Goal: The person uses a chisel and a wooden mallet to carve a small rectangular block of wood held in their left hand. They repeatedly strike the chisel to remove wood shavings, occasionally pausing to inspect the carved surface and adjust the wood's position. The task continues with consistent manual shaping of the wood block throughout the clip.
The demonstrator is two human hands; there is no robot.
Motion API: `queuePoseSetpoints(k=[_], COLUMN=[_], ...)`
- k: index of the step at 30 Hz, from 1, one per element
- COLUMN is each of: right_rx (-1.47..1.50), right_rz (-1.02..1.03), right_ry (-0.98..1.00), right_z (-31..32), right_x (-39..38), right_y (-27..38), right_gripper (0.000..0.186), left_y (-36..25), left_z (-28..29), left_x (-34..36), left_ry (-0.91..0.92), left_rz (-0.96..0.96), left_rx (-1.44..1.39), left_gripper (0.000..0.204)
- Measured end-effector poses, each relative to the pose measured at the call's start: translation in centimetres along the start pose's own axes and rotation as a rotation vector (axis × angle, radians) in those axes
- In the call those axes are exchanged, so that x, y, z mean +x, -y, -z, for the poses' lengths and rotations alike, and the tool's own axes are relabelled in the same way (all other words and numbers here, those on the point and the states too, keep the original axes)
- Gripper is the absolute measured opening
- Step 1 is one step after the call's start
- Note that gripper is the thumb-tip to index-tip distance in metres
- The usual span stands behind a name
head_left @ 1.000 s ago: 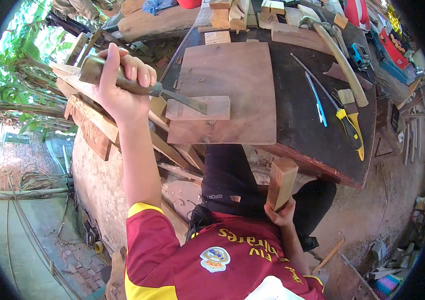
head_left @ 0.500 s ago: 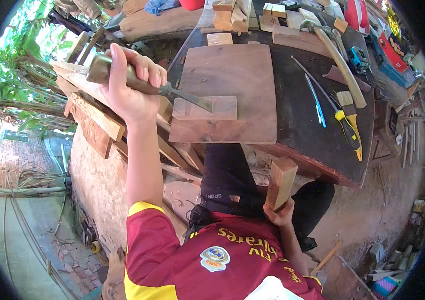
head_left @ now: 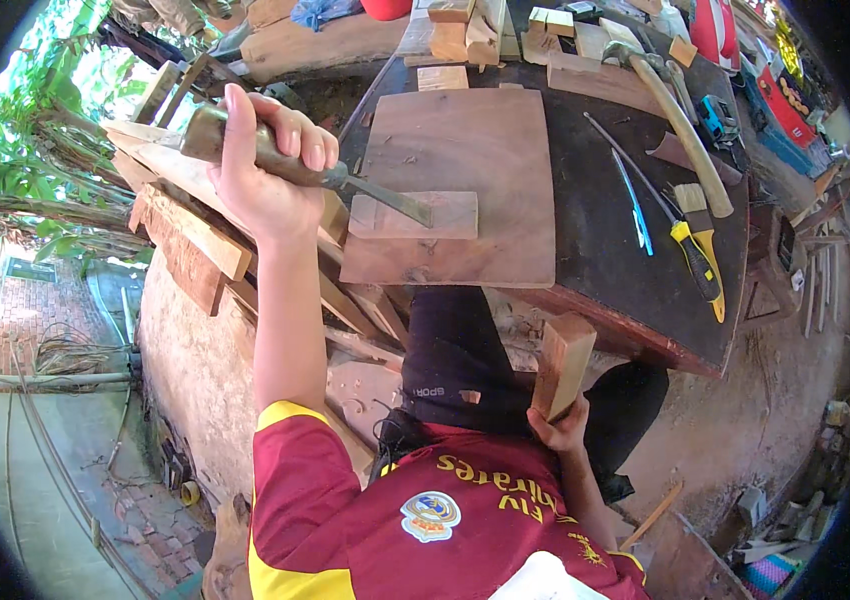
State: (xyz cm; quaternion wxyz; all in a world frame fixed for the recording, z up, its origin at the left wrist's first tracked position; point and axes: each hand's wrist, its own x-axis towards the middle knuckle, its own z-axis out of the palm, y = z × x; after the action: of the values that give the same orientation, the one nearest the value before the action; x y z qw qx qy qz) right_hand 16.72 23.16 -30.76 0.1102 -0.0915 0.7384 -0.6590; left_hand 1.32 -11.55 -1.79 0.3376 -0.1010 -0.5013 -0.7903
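Note:
My left hand (head_left: 270, 170) grips the dark wooden handle of a chisel (head_left: 387, 198), whose flat blade angles down to the right onto a small rectangular wooden piece (head_left: 455, 213). That piece lies on a square brown board (head_left: 465, 140) at the bench's near edge. Low at the right, by my leg, my right hand (head_left: 560, 425) holds an upright rectangular wooden block (head_left: 560, 365) below the bench edge.
On the dark bench (head_left: 595, 280) lie a blue pen (head_left: 635, 200), a yellow-handled screwdriver (head_left: 697, 255), a brush (head_left: 695, 210), a hammer (head_left: 675, 120) and several wood offcuts (head_left: 450, 40). Leaning planks (head_left: 185, 230) crowd the bench's left side; a blue tool (head_left: 715, 118) sits at the right.
My left hand and the chisel have shifted slightly right; the small piece under the blade has moved right too. My right hand has stayed put with the block.

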Motion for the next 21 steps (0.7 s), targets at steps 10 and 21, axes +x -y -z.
queuePoseSetpoints(k=[10,21], right_rx=[0.006,-0.037], right_rz=[0.010,0.012], right_ry=[-0.026,-0.055], right_z=[-0.1,-0.2], right_x=[0.1,-0.1], right_y=[0.4,2.3], right_gripper=[0.051,0.049], left_y=[0.1,0.7], left_z=[-0.2,-4.4], left_x=[0.1,0.1], left_ry=[-0.025,-0.089], left_rz=[-0.005,-0.023], left_rx=[0.049,0.260], left_gripper=[0.031,0.019])
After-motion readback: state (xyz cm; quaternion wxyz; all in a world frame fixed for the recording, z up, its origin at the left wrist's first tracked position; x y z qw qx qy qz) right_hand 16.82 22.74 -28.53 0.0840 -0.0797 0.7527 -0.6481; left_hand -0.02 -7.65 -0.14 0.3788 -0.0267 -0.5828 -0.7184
